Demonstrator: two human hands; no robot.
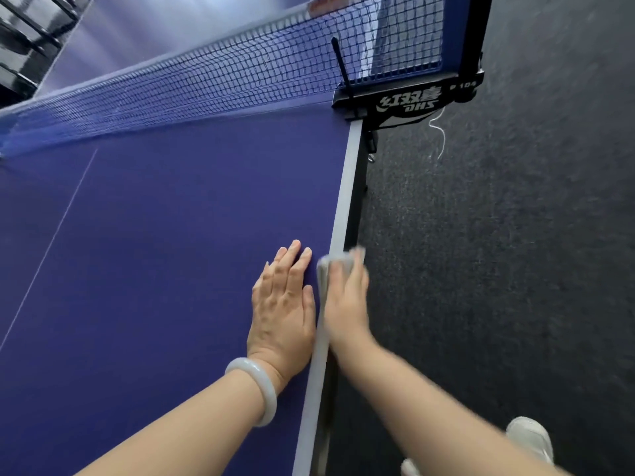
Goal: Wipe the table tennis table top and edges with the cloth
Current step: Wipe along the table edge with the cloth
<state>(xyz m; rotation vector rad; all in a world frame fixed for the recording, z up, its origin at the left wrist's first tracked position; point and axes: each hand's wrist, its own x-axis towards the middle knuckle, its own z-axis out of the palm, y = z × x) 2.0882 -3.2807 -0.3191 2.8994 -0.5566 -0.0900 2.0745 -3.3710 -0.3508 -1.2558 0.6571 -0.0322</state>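
Note:
The blue table tennis table [165, 235] fills the left of the view, with a pale stripe along its right side edge [347, 187]. My left hand [285, 304] lies flat on the top just inside that edge, fingers straight, a pale bangle on the wrist. My right hand [347, 297] is blurred and grips a grey cloth [338, 264] over the side edge, with its fingers curled down over the outer side. Most of the cloth is hidden under the hand.
The net [206, 84] crosses the table ahead, held by a black clamp post [412, 94] at the right edge, with a white cord [438, 132] hanging below it. Dark carpet [515, 235] lies to the right. My white shoes [529, 438] show at the bottom right.

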